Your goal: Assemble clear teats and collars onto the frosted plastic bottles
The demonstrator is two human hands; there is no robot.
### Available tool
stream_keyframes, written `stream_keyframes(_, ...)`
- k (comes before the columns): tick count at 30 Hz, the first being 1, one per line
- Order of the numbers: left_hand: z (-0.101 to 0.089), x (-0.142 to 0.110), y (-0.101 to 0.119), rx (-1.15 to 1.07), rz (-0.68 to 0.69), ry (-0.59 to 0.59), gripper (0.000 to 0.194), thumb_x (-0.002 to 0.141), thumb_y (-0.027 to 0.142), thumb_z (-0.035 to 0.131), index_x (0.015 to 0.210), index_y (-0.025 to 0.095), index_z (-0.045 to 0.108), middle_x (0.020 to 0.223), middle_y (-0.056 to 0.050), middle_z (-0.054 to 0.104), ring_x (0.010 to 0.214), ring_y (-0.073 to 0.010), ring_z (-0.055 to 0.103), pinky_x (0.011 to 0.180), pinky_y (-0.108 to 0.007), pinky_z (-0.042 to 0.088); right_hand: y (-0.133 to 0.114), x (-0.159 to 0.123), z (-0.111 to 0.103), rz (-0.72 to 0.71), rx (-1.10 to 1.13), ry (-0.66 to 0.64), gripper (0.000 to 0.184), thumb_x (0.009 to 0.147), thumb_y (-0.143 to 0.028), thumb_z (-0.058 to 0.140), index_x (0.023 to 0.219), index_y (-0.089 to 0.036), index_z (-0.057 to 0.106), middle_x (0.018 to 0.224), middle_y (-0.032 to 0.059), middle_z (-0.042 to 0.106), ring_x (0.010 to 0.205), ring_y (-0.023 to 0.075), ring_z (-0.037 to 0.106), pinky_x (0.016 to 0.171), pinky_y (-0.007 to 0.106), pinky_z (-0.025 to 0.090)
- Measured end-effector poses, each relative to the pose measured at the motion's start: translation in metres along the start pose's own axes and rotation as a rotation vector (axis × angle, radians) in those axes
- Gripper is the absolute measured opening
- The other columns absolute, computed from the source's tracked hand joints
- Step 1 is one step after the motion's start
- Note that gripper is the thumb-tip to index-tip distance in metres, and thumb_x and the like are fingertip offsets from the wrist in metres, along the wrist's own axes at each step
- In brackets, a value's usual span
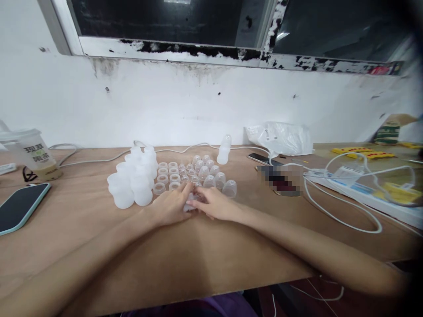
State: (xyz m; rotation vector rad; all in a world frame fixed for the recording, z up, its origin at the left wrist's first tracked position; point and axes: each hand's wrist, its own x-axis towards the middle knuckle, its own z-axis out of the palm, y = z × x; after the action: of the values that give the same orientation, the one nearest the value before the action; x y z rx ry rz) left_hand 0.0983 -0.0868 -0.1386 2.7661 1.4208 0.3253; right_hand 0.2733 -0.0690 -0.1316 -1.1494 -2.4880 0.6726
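Note:
My left hand [173, 203] and my right hand [216, 203] meet at the front of the rows of baby bottle parts. Their fingers close around a small clear bottle part [191, 204], mostly hidden, so its exact kind is unclear. Just beyond my fingers stand clear nipples [187, 167]. Left of these are rows of translucent collar rings [162, 178], and to the right are domed clear caps [220, 179]. Several frosted white bottle bodies [133, 180] stand grouped at the left. One capped bottle [224, 149] stands upright near the wall.
On the left are a phone [23, 208] and a drink cup [38, 154]. A white plastic bag [280, 138], another phone [264, 159], a blurred-out item [282, 180], a power strip [360, 196] and loose white cables [343, 226] lie on the right of the brown table [185, 259].

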Motion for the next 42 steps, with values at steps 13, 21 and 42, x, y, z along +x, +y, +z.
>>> stream_keyframes(13, 0.002, 0.006, -0.002, -0.019, 0.031, 0.005, 0.077, 0.067, 0.042, 0.053, 0.126, 0.020, 0.010, 0.120, -0.012, 0.040, 0.084, -0.0275, 0.057, 0.063, -0.034, 0.045, 0.015, 0.008, 0.019, -0.048, 0.461, -0.161, 0.038, 0.079, -0.043, 0.038, 0.105, -0.015, 0.040, 0.059, -0.0035, 0.049, 0.035, 0.0034, 0.041, 0.033, 0.016, 0.034)
stream_keyframes(21, -0.001, 0.013, -0.021, -0.345, 0.121, 0.045, 0.103, 0.055, 0.050, 0.062, 0.130, 0.021, -0.003, 0.126, -0.014, 0.029, 0.109, -0.0271, 0.039, 0.085, -0.036, 0.036, 0.013, 0.003, 0.009, -0.623, 0.058, 0.165, 0.022, 0.076, -0.022, 0.048, 0.097, -0.017, 0.048, 0.109, 0.0094, 0.047, 0.103, 0.0176, 0.045, 0.087, 0.036, 0.037)
stream_keyframes(42, -0.005, -0.027, 0.006, -0.430, 0.041, 0.160, 0.081, 0.063, 0.045, 0.059, 0.126, 0.022, 0.014, 0.112, -0.010, 0.043, 0.101, -0.0217, 0.044, 0.085, -0.037, 0.038, 0.014, -0.002, -0.001, -0.712, -0.125, 0.150, 0.018, 0.084, -0.022, 0.034, 0.097, -0.019, 0.046, 0.084, 0.0062, 0.055, 0.078, 0.0133, 0.052, 0.068, 0.027, 0.043)
